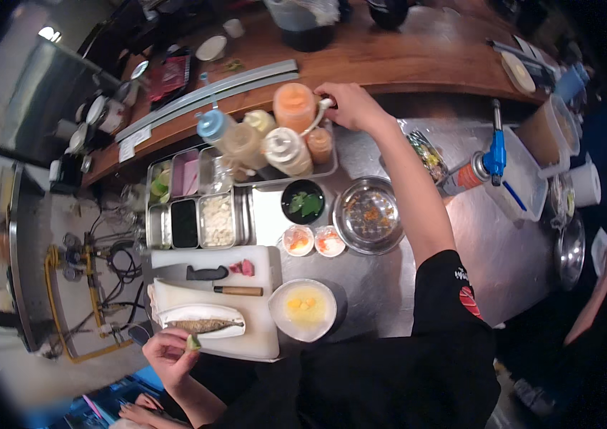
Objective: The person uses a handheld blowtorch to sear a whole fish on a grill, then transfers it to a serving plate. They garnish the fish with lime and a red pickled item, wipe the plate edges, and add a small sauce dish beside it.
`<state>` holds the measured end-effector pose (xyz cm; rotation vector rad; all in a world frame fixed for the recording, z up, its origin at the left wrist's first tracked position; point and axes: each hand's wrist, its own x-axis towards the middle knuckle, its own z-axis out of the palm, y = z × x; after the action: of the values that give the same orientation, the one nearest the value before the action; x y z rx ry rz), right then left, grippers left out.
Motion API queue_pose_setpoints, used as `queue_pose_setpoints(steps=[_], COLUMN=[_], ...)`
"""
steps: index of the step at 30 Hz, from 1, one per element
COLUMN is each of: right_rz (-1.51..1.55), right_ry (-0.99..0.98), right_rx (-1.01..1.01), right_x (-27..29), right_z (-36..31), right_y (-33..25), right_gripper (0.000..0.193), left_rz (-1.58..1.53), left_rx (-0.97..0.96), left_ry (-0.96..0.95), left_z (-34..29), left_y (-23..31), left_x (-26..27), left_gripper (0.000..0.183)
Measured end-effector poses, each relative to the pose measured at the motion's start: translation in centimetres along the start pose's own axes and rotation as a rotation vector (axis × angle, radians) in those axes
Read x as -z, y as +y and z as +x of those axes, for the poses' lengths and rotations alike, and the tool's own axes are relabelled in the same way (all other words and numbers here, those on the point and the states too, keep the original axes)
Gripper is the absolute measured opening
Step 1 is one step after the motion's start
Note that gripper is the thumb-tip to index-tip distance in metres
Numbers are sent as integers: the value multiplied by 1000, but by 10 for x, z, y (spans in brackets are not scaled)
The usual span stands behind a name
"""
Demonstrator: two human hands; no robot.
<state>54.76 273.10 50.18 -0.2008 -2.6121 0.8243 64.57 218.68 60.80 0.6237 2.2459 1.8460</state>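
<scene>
Head view: our left hand [170, 354] is pinching a small green wedge [193, 343], right hand [353, 107] sitting at a curved white spout [316, 120], grip unclear.

Your black sleeve [441, 293] printed red and white, your pale-green wedge [193, 343], a brown, dark-streaked fish [207, 326] on a white dish [225, 312], yellow yolks [301, 304] in a white bowl [274, 309], blue torch [494, 157], silver tabletop [382, 282]

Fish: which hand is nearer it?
Left. The left hand is close to the fish, lower left of it in view; the right hand is far off, by the bottles.
</scene>
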Motion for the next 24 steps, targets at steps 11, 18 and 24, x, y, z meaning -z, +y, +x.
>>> queue_pose_setpoints(steps=[11, 18, 24], right_rz=[-204, -296, -32], right_ry=[-252, 12, -60], right_rx=[42, 6, -234], right_x=[-22, 90, 199], right_z=[30, 20, -62], right_y=[-26, -80, -99], right_gripper=[37, 26, 16], left_rz=[-70, -45, -131], left_rx=[-10, -52, -19], left_ry=[31, 123, 117], left_z=[-62, -87, -93], left_y=[0, 0, -21], left_x=[6, 23, 27], left_gripper=[22, 23, 26])
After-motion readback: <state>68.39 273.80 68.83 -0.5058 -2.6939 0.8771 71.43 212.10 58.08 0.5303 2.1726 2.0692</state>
